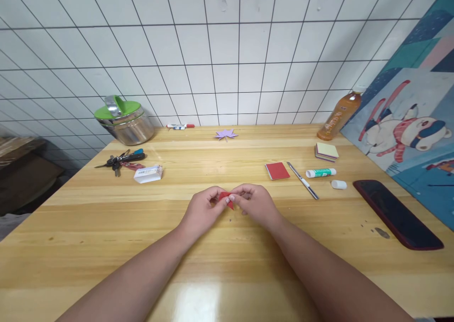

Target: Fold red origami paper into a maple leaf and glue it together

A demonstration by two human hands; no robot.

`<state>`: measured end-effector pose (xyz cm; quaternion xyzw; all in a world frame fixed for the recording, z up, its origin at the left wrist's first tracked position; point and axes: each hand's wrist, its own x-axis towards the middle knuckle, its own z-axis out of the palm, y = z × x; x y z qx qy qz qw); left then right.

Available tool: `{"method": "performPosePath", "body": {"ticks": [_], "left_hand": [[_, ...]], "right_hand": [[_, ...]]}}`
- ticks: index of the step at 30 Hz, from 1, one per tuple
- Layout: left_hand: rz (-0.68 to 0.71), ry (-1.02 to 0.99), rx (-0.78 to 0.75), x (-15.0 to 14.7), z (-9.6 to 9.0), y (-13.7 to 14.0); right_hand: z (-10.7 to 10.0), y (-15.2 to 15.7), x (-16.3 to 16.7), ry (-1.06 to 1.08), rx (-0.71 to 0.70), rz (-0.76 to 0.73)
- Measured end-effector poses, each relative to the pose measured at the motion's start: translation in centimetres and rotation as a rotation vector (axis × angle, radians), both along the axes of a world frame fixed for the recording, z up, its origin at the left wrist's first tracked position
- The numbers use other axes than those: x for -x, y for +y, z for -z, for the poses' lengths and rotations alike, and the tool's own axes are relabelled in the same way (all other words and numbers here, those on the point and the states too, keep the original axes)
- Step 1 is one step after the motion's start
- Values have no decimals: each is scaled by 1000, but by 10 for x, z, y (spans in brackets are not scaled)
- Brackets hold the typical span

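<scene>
**Both hands pinching red paper at table centre**

At table (106, 246) centre, near the front edge: left hand (204, 207) and right hand (256, 203) meet fingertip to fingertip, both closed around a small piece of red paper (226, 199). Paper sits between the thumbs and forefingers, mostly hidden; only a red sliver and a point at the bottom show. Can't tell its fold shape. Hands are low over the wood; can't tell if the paper touches the surface. Forearms come in from the bottom corners.

Right of the hands, well apart:
- red paper square (277, 170), flat
- craft knife (302, 180) just beside it, lying diagonal
- glue stick (321, 172) on its side, its white cap (338, 184) lying loose next to it
- stack of coloured paper (327, 152) behind those
- bottle (339, 113) of amber drink at the wall, looks tilted in this view
- dark phone (397, 214), face down or screen off, near the right edge
- cartoon poster (407, 123) leaning against the wall

Left side:
- keys (119, 160)
- small white packet (148, 174) just beside the keys
- steel pot (126, 119) with green lid at the back corner

Back edge, by the tiled wall: marker (180, 126) and a purple paper leaf (226, 134).
</scene>
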<state>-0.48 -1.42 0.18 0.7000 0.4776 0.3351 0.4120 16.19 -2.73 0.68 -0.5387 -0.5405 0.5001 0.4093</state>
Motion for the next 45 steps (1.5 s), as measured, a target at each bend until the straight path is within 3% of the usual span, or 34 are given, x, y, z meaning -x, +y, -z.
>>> {"method": "performPosePath", "body": {"ticks": [4,11,15,19,23,28,31,37,45], "left_hand": [[23,-74,56,0,-1,0],[20,-140,137,-2,-4,-1],[6,-247,193,-3,-6,-1],[-38,-193,96,1,-8,3],[-14,-102,47,3,-6,4],[26,12,9,0,-8,-2],[54,-23,39,-2,-10,-1],[99,-221,209,0,-9,5],[95,-63,102,-4,-5,-2]], "right_hand": [[3,2,-1,71,50,-4],[2,0,3,37,-28,27],[2,-1,5,108,17,-4],[-3,-3,5,95,67,-48],[-2,-2,4,75,17,-24],[1,2,0,206,81,-43],[0,3,-1,277,126,-51],[3,2,2,269,38,20],[2,-1,5,95,-168,-17]]}}
